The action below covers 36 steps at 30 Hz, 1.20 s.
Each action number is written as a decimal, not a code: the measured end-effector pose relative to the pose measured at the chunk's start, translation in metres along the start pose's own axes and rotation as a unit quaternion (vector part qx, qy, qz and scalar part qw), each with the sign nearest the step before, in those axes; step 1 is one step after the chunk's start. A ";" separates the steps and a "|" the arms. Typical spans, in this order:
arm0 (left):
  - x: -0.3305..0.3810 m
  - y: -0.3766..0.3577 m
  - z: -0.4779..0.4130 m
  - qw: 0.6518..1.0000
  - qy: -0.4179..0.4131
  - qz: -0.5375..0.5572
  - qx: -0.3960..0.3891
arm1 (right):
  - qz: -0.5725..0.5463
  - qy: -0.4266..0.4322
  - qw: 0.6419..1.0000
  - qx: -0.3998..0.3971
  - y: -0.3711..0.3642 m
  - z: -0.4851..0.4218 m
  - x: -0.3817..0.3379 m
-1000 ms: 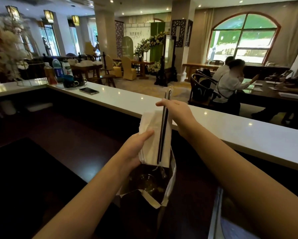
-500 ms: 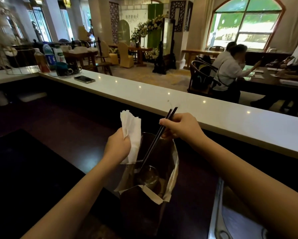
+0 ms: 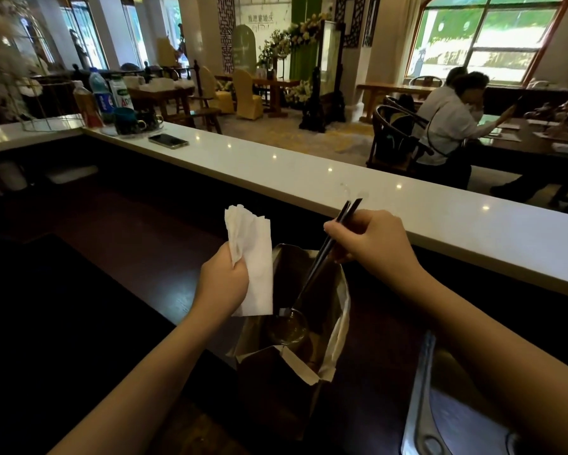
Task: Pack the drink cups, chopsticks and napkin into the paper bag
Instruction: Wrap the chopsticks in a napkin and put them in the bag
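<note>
An open brown paper bag [image 3: 277,385] stands on the dark counter in front of me. Inside it I see the rim of a clear drink cup [image 3: 287,328]. My right hand [image 3: 369,244] grips a pair of dark chopsticks [image 3: 322,256], tilted, with their lower ends down inside the bag near the cup. My left hand [image 3: 223,282] holds a folded white napkin [image 3: 253,261] upright just left of the bag's mouth, outside it.
A white raised counter [image 3: 341,188] runs behind the bag, with a phone [image 3: 168,140], bottles [image 3: 100,96] and dark cups at its far left. A metal sink [image 3: 440,405] lies at lower right. People sit at tables beyond the counter.
My hands separated: the right one lowered the chopsticks from upright into the bag, and the left one moved the napkin leftward off the chopsticks. The view tilted down.
</note>
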<state>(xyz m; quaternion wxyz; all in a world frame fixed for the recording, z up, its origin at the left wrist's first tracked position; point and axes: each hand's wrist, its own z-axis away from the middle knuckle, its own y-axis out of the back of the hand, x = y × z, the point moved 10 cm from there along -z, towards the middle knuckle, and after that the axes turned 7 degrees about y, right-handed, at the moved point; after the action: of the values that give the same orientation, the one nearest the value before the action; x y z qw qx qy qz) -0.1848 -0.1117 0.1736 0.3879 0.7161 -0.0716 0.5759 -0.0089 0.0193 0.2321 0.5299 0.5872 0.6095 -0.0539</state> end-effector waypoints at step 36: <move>-0.009 -0.019 0.004 0.993 -0.044 -0.087 -0.073 | 0.266 0.014 0.789 -0.553 -0.139 0.074 0.060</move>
<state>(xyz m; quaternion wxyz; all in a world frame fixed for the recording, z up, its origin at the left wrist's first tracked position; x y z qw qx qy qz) -0.1739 -0.1046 0.1570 0.4842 0.7140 -0.0672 0.5013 -0.0583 -0.0349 0.0800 0.7492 0.3331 0.3615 0.4439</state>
